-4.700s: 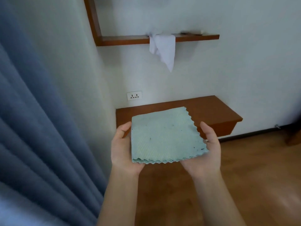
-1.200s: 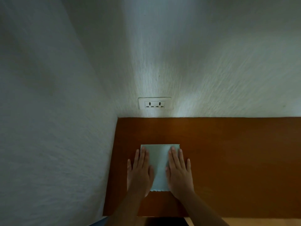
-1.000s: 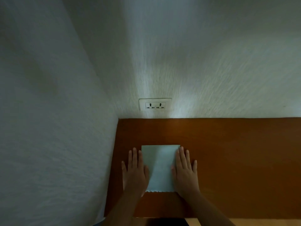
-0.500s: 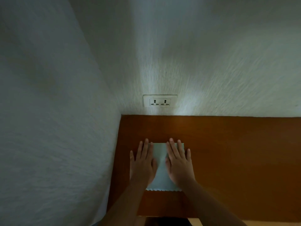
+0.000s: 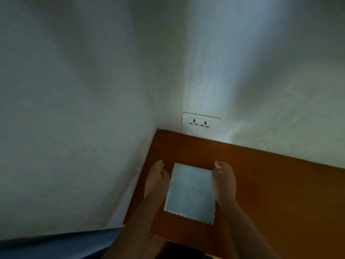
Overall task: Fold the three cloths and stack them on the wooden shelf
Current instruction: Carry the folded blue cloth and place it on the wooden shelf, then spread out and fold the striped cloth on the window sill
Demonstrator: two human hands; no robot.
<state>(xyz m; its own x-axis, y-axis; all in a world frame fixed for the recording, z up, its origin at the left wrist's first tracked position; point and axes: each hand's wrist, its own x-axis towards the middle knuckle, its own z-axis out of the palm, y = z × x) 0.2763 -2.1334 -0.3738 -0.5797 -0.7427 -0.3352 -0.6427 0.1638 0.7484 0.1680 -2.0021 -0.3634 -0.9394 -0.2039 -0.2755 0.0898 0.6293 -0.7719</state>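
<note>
Nearest the camera, a blue fabric curtain crosses the lower left corner, and both forearms reach forward from the bottom edge.

The left hand stands on its edge just beside the left side of the pale green folded square cloth. The right hand stands at the cloth's right side, touching or slightly overlapping it. Both hands have loosely curled fingers and grip nothing.

The cloth lies flat on the brown wooden shelf, with its scalloped edge toward the shelf's front. Beyond it are a white double wall socket and the white textured wall. The other two cloths are not in view.

Hazard: a hand dragging sideways across an edge as it withdraws could skew the cloth or lift a folded layer. A skewed base would misalign the cloths stacked on it.

Change: half a second earlier both palms lay flat on the cloth. They are now off it, at its sides, and its top face is uncovered.
</note>
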